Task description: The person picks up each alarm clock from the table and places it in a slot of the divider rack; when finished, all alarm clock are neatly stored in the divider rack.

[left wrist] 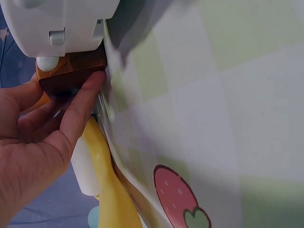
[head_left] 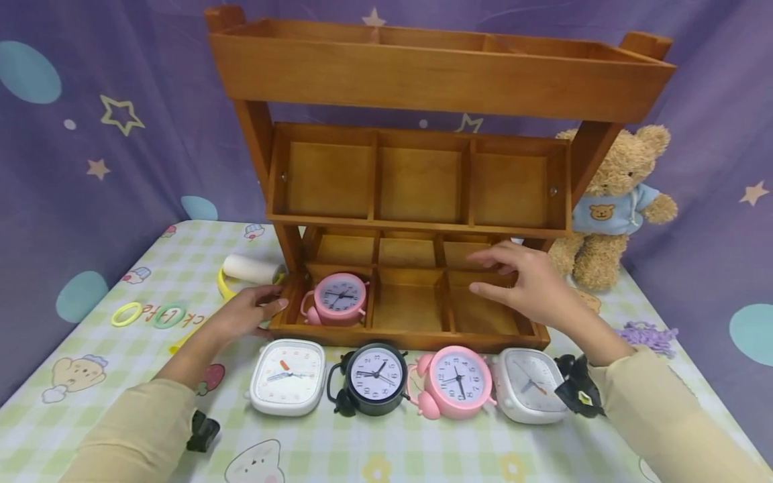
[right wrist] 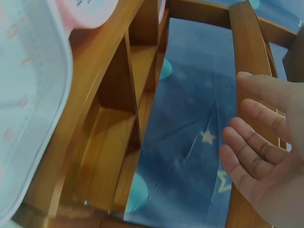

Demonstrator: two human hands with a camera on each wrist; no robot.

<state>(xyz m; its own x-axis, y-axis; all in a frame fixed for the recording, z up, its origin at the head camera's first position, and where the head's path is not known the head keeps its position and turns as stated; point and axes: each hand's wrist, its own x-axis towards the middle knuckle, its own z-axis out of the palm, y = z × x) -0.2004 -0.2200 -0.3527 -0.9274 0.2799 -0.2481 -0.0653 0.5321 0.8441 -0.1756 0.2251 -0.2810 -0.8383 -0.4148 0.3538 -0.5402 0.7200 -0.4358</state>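
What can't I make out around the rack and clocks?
Floor of top tray: head view, hidden by front board.
Numerals on right white clock: head view, too small; right wrist view, blurred, cut by left edge.
Part of the bear: head view, behind the rack.
Purple clump: head view, too small to tell.
Some fingertips of the left hand: left wrist view, behind its nearest finger.

Two arms in beige sleeves, stretched forward from the desk's near edge, left grip low, fingers loosely extended, right grip raised nearer the right edge, palm inward, thumb apart from gently bent fingers.
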